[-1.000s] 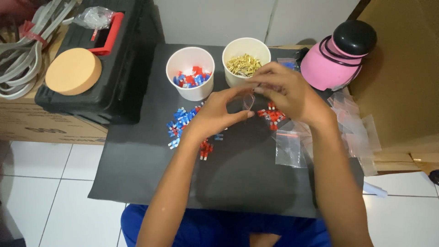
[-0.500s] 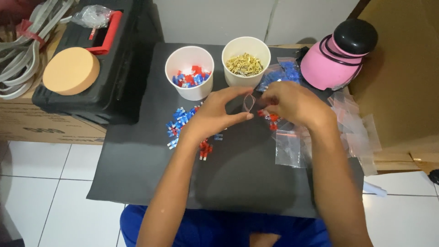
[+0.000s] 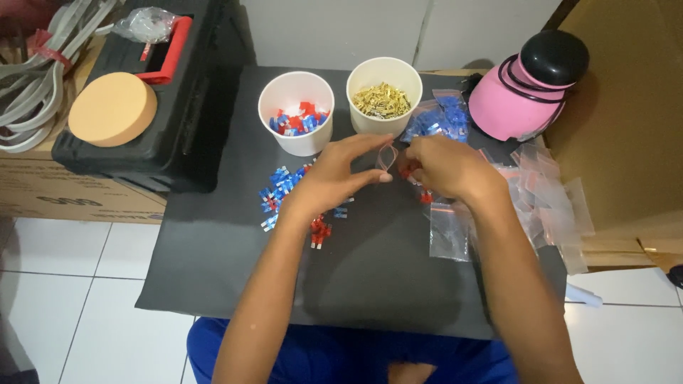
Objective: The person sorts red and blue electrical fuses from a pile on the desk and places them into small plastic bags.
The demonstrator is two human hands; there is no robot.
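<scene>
head view: both hands (image 3: 398, 171) pinch small clear bag (image 3: 386, 156), upright, mouth up

A small clear glossy plastic bag (image 3: 386, 156) sits pinched between both hands. The tabletop (image 3: 370, 284) is matt dark grey. Shiny brass-coloured metal terminals (image 3: 382, 100) fill a smooth white paper cup (image 3: 384, 124); the pink plastic bottle (image 3: 509, 107) looks glossy.
</scene>
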